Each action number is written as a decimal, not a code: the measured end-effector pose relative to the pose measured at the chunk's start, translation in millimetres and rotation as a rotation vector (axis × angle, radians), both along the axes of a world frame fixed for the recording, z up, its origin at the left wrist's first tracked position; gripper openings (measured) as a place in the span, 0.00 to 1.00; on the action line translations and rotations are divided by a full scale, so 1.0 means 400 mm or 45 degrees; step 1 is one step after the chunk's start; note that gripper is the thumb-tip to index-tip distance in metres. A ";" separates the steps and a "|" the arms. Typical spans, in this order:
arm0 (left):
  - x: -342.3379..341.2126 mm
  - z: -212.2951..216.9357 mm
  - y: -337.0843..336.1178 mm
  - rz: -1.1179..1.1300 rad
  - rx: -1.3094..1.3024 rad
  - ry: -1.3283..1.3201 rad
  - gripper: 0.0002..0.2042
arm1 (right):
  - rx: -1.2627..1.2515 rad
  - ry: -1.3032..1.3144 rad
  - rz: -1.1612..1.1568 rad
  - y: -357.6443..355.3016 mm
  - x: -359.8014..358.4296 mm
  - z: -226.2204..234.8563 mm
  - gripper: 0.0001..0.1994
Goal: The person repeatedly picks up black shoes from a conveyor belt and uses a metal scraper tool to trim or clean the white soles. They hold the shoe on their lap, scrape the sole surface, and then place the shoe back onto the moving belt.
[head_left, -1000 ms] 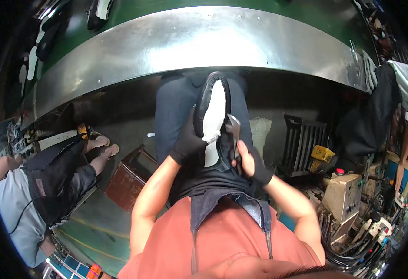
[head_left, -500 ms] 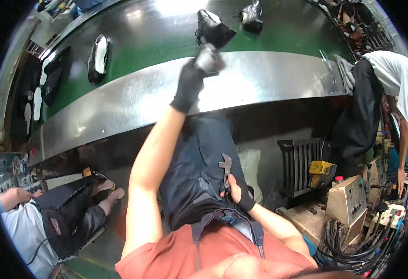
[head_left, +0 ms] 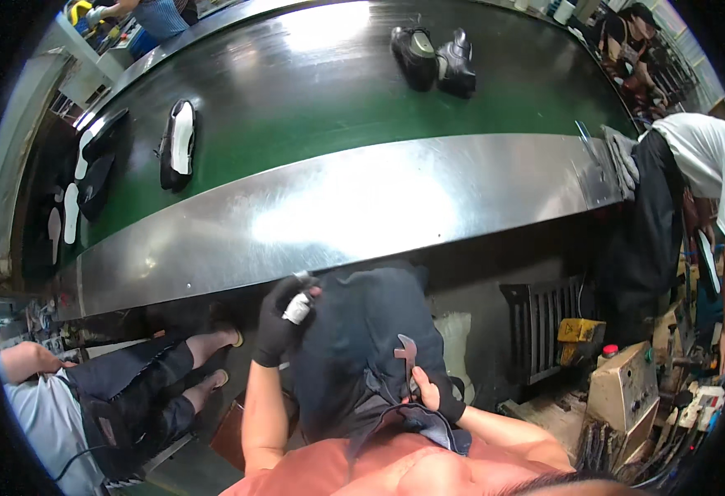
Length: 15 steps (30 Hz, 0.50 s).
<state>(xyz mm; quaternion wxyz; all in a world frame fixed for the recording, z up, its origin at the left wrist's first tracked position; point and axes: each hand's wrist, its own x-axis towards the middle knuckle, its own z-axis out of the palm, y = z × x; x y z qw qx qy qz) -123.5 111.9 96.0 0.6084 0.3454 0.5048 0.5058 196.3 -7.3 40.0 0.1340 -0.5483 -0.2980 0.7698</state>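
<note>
Head view showing left hand (head_left: 282, 324), black-gloved, grip clenched around small white piece (head_left: 298, 308), hovering near lap just below steel edge of bench (head_left: 362, 215). Right hand (head_left: 435, 395) resting on dark apron (head_left: 362, 347), grip grasping metal pincer tool (head_left: 407, 354). Seemingly sitting between two pieces now; next move probably calling for reaching far to green belt (head_left: 313, 91) for white-soled shoe (head_left: 177, 145). Half second earlier, left arm stretching far over belt; now drawn back near body.
</note>
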 end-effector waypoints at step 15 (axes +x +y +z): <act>-0.753 -0.127 0.717 0.856 -0.116 1.701 0.43 | 0.026 -0.226 0.181 0.026 -0.024 0.021 0.34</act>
